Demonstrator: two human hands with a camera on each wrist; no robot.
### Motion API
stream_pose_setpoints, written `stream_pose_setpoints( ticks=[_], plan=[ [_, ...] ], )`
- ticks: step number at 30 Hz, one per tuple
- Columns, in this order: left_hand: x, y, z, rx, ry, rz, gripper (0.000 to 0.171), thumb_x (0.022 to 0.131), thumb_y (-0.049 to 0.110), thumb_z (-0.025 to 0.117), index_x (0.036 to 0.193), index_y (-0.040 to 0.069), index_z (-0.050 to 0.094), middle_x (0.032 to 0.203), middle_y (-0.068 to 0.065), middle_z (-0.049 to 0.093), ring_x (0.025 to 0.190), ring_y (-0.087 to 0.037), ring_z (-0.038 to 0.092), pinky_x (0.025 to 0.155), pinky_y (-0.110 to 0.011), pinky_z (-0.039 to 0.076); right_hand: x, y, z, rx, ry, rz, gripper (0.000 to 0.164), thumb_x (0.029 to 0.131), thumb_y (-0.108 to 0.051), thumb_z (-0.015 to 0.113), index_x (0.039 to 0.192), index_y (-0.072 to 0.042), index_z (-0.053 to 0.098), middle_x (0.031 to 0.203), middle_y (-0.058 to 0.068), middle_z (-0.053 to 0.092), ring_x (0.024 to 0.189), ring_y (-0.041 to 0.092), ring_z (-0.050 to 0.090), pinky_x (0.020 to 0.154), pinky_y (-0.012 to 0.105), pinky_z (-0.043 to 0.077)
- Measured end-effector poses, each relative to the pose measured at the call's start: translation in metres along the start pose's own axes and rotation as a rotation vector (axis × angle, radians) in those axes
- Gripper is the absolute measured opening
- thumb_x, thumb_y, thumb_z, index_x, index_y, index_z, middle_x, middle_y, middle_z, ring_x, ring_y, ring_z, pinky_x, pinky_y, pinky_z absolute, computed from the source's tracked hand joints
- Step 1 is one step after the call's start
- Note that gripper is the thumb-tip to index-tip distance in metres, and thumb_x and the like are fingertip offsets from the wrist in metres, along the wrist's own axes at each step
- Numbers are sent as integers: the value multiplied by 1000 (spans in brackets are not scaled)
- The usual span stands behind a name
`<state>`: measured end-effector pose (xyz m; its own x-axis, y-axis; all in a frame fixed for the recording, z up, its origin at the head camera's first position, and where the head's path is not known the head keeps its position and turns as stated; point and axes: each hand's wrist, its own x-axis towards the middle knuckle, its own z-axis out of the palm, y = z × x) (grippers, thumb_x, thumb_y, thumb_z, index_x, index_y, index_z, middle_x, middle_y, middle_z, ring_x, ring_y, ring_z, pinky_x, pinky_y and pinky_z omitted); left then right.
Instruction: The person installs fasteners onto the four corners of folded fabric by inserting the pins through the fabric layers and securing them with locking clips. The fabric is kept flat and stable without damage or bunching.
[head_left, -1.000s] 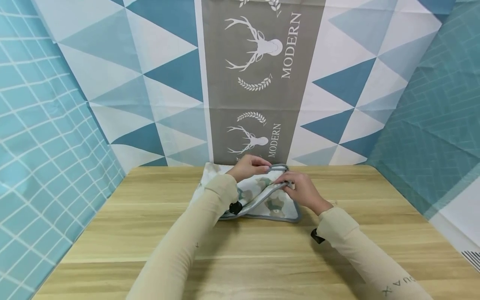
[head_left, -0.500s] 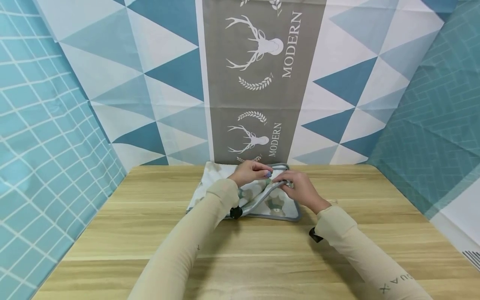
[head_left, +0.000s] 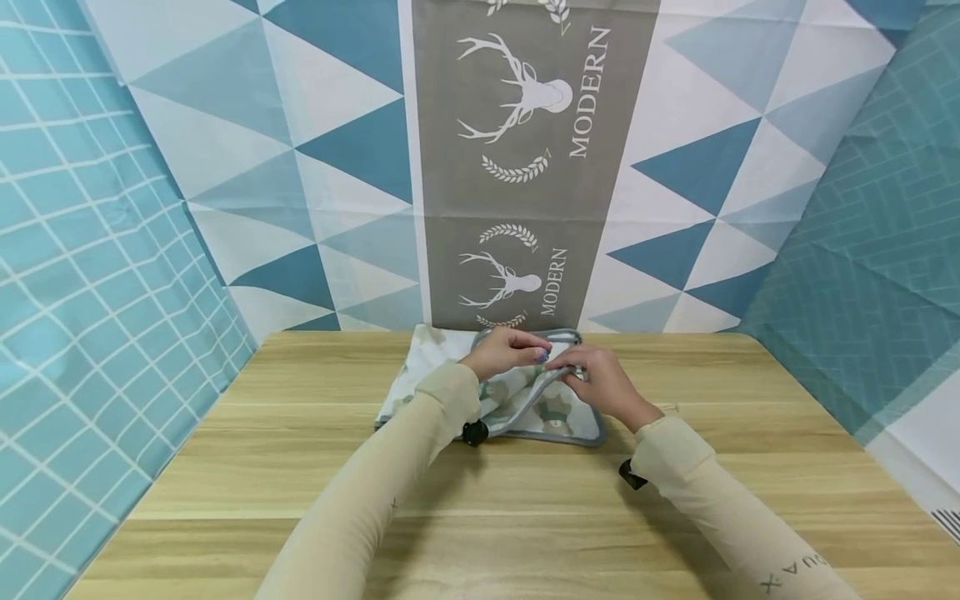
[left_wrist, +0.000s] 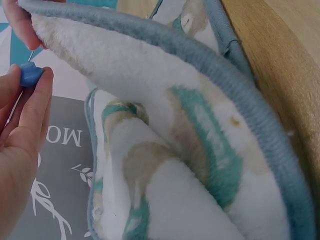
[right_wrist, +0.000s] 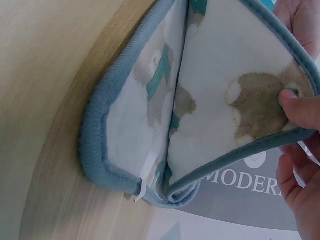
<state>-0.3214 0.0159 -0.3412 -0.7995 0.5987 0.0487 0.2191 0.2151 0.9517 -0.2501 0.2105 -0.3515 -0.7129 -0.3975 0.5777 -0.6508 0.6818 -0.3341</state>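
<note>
A folded plush blanket (head_left: 431,367), white with brown and teal animal shapes and grey-blue edging, lies at the back of the table. My right hand (head_left: 600,383) pinches its edged corner and holds that flap raised, thumb on the patterned side in the right wrist view. Close beside it, my left hand (head_left: 506,352) pinches a small blue-headed pin (left_wrist: 31,74) between thumb and fingers. A thin metal shaft shows above the blue head in the left wrist view, pointing toward the right hand's fingertips. The left forearm hides part of the blanket in the head view.
The wooden table (head_left: 525,517) stretches toward me in front of the blanket. A patterned fabric backdrop (head_left: 517,167) rises right behind its back edge. Blue tile-print sheets hang at both sides. A small white tag (right_wrist: 142,190) sticks out of the blanket's edging.
My left hand has shifted slightly right and down, closer to the right hand, and the blue pin head now shows in its fingers. The right hand keeps holding the blanket's corner.
</note>
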Motion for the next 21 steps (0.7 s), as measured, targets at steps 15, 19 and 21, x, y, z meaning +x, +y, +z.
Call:
stream_pose_setpoints(
  ticks=[15,19,21],
  plan=[
    [-2,1,-1,75,14,-3,28,94,14,62,118,3,68,122,-12,68,108,-23,68,96,-34,54,0,-1,0,14,2,-15,18,80,3,72,95,-6,76,92,7,76,87,22,69,71,39,57],
    [0,2,-2,75,15,-5,28,94,14,61,118,3,68,120,-14,69,108,-25,68,99,-39,52,-1,-2,1,20,0,-14,17,81,3,72,94,-7,77,92,6,75,85,21,69,69,40,56],
    [0,2,-2,81,17,-12,27,94,15,62,117,5,69,120,-13,69,108,-24,68,98,-38,53,-1,-2,1,16,-1,-13,18,81,3,72,94,-8,77,92,6,75,85,21,69,68,38,56]
  ],
)
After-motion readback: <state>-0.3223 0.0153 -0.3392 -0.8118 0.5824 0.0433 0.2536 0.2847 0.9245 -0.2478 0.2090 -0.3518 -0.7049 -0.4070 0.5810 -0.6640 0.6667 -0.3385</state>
